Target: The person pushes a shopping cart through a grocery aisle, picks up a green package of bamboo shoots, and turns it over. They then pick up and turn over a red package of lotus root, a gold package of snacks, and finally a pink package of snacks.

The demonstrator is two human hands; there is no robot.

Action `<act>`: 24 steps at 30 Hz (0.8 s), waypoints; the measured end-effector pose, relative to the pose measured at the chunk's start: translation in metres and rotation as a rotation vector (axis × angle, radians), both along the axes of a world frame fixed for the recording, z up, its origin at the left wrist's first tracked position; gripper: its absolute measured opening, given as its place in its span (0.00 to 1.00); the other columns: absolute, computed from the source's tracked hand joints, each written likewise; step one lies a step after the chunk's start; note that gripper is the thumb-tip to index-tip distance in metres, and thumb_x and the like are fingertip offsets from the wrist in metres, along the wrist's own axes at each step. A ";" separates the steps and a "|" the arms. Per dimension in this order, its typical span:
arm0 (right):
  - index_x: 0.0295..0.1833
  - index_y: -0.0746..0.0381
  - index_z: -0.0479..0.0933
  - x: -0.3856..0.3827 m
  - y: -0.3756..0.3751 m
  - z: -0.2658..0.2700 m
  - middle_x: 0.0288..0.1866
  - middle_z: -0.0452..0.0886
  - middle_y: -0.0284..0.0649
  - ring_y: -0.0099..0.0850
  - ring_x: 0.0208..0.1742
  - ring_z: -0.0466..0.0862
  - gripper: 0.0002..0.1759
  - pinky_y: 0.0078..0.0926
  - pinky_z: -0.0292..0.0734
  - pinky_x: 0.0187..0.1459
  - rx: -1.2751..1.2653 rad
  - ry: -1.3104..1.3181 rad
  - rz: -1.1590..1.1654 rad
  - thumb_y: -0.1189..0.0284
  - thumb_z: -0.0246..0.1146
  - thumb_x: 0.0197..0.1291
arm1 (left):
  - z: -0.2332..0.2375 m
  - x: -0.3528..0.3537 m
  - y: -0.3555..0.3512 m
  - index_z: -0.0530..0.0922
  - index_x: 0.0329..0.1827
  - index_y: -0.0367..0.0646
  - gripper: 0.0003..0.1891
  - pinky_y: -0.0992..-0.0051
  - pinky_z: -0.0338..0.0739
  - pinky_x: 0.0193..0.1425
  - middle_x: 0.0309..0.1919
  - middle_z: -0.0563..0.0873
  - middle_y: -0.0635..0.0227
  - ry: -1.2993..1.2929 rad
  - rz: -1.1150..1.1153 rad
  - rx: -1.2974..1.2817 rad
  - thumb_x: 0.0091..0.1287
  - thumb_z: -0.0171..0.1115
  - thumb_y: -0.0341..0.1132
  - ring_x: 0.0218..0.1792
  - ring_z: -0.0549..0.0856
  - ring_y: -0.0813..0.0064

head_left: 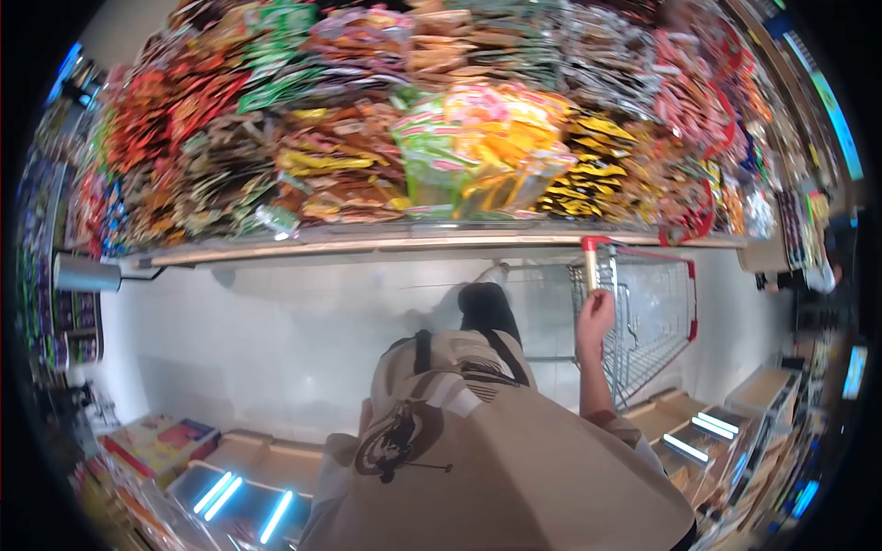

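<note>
right hand: my right hand [595,314] sits at about 3 o'clock from the frame centre. its fingers are curled round the cart handle [590,266], a closed grip and nothing else in it. the arm runs up from 5 o'clock nearly straight, which i read as holding the cart off at arm's reach.
left hand: i can't find it in this view. it may be tucked under the shirt [496,459] edge near 7 o'clock, but the fisheye smears that spot, so i won't say how it is held.
cart: the wire cart [657,308], trimmed in red, stands at 3 o'clock, just below the shelf and lengthways beside it. its basket looks bare as far as i can see. the handle end faces me, hence the grip there.
shelf: the shelf edge [386,241] crosses from 9 to 3 o'clock. snack packets [478,138] are heaped behind it up to 12 o'clock, fronts outward so they can be read and picked.
floor: pale floor [294,331] fills the middle. a dark trouser leg shows just left of the cart.
low displays: lit bins [241,491] at 7 o'clock, with flat boxes [156,441] just beside them toward 8.
</note>
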State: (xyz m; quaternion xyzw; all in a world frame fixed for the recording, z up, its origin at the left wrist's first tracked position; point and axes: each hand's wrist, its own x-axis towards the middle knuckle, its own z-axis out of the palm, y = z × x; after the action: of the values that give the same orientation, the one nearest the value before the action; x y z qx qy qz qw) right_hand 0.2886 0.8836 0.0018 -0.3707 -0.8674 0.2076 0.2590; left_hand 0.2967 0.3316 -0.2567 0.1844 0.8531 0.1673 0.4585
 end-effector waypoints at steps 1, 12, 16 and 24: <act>0.38 0.63 0.71 0.000 -0.001 0.001 0.31 0.75 0.45 0.42 0.33 0.76 0.05 0.36 0.69 0.36 0.012 0.005 0.018 0.74 0.57 0.56 | 0.004 0.006 0.000 0.80 0.45 0.39 0.15 0.73 0.77 0.37 0.35 0.85 0.60 -0.094 0.107 -0.014 0.64 0.54 0.40 0.35 0.83 0.71; 0.41 0.65 0.70 0.008 0.007 0.005 0.29 0.71 0.37 0.29 0.29 0.70 0.10 0.29 0.68 0.35 -0.047 0.032 0.076 0.76 0.60 0.54 | 0.006 -0.025 0.007 0.80 0.46 0.40 0.16 0.73 0.77 0.38 0.35 0.85 0.61 0.039 0.418 0.261 0.64 0.54 0.41 0.36 0.83 0.71; 0.43 0.67 0.73 0.024 0.029 -0.015 0.30 0.76 0.37 0.26 0.30 0.76 0.13 0.27 0.71 0.33 -0.622 -0.236 0.028 0.69 0.61 0.57 | 0.006 -0.060 -0.001 0.80 0.47 0.41 0.16 0.73 0.77 0.38 0.35 0.85 0.61 -0.018 0.816 0.489 0.64 0.54 0.41 0.36 0.83 0.71; 0.28 0.55 0.69 0.030 0.001 0.004 0.16 0.64 0.22 0.14 0.13 0.62 0.10 0.14 0.54 0.13 -1.040 -0.135 -0.024 0.66 0.61 0.59 | 0.049 -0.032 -0.030 0.79 0.47 0.41 0.12 0.75 0.75 0.32 0.34 0.85 0.63 -0.364 1.502 0.408 0.66 0.52 0.36 0.32 0.84 0.73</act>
State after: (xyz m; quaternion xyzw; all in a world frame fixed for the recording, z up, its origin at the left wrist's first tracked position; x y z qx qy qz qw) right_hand 0.3181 0.8846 0.0062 -0.4730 -0.6602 0.5833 -0.0133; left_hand 0.2646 0.3012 -0.2073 -0.3897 0.6136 0.6116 0.3124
